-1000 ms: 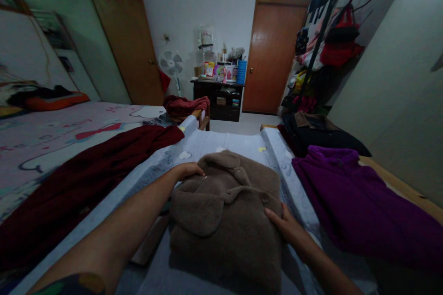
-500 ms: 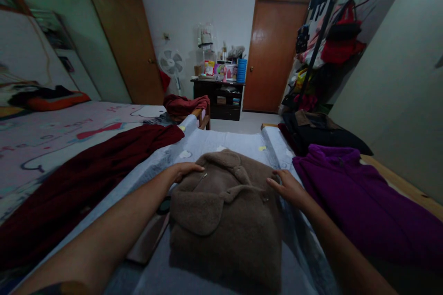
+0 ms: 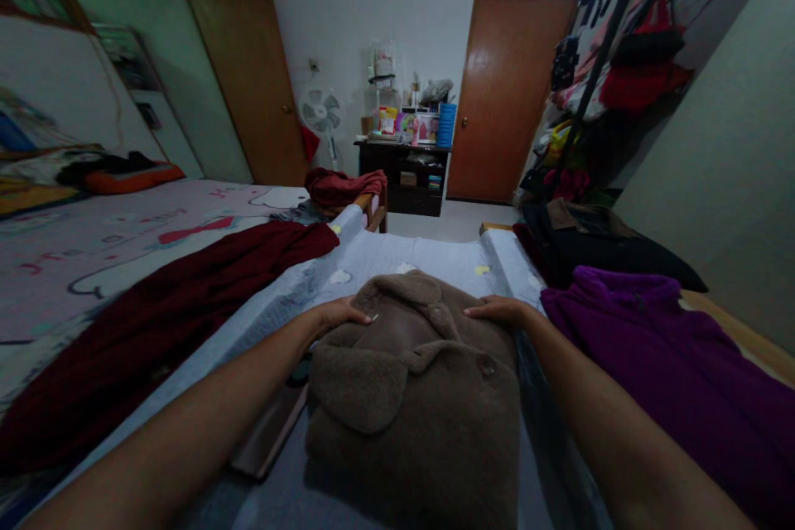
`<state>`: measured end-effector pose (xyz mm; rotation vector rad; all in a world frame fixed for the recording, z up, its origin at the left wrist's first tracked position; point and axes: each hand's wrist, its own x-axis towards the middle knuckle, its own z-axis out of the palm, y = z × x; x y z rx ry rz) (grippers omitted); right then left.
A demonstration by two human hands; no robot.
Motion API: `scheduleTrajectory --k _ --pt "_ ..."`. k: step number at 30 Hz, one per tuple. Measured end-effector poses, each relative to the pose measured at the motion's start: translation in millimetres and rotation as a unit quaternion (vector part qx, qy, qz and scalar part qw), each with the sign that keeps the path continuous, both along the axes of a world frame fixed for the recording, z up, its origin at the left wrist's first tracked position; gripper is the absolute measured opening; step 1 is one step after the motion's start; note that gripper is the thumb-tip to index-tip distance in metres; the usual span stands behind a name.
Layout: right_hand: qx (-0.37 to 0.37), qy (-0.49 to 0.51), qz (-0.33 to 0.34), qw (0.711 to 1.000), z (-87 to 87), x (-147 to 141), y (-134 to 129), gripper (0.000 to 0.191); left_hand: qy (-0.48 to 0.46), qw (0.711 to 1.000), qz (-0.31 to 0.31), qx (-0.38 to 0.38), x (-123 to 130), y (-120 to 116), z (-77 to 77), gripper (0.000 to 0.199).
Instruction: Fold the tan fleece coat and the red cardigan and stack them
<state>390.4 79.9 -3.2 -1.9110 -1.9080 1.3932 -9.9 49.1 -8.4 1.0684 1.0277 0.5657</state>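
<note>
A folded brown fleecy coat [image 3: 435, 422] lies on the pale blue sheet [image 3: 410, 248], its collar towards the far side and a button at its upper right. My left hand [image 3: 341, 315] holds the coat's upper left edge, thumb on top and the other fingers mostly hidden beside it. At the upper right edge, my right hand [image 3: 500, 310] grips the coat in the same way, its thumb resting on the fabric. A flat pinkish object [image 3: 273, 431] lies by the coat's left side, partly behind my left forearm.
Dark red clothing [image 3: 161, 323] lies to the left beside a pink patterned bed cover [image 3: 137, 248]. On the right are a purple garment [image 3: 671, 364] and a dark jacket [image 3: 602, 244]. Beyond stand a fan [image 3: 321, 112] and a black cabinet [image 3: 401, 203].
My right hand has moved inward and closed on the coat's right edge. My left thumb has shifted slightly over the fabric. The whole view has shifted a little, with the room appearing further right.
</note>
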Motion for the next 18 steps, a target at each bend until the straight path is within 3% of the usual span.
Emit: scheduleTrajectory --k 5,10,12,14,16,18 --pt "-0.071 0.036 -0.014 0.997 4.0 0 3 0.060 0.009 1.000 0.022 0.013 5 16 5.7 0.062" --pt "-0.098 0.061 -0.032 0.993 6.9 7 -7 0.056 0.072 0.996 -0.042 0.024 16 42 28.0 0.055" --pt "-0.083 0.032 -0.040 0.995 4.4 10 -11 0.058 0.142 0.986 -0.050 0.067 23 49 33.1 0.057" --pt "-0.060 -0.006 -0.039 0.997 1.8 12 -13 0.060 0.243 0.962 -0.012 0.122 30 49 37.1 0.067" --pt "-0.038 -0.026 -0.027 0.999 1.2 13 -13 0.062 0.331 0.920 0.061 0.202 34 41 42.2 0.078" --pt "-0.020 -0.035 -0.007 0.999 3.5 12 -11 0.062 0.360 0.873 0.128 0.304 32 24 48.6 0.080"
